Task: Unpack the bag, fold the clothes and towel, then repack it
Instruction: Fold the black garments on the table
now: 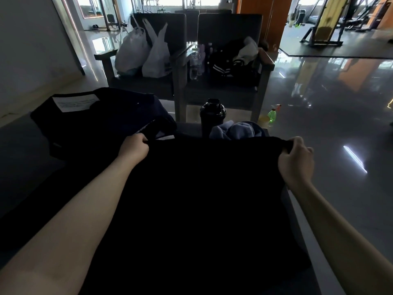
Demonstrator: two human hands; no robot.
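Note:
A black garment (204, 199) is stretched out flat in front of me over the dark table (19, 150). My left hand (135, 149) grips its far left corner and my right hand (295, 160) grips its far right corner. Beyond the left hand lies the dark bag (102, 120) with a white label on top. A crumpled blue-grey towel (236, 129) sits just past the garment's far edge, to the right of centre.
A black shaker bottle (212, 116) stands beside the towel. Two dark armchairs stand behind the table, one with white plastic bags (144, 54), the other with clothes (234, 60). A green spray bottle (273, 113) stands on the glossy floor at right.

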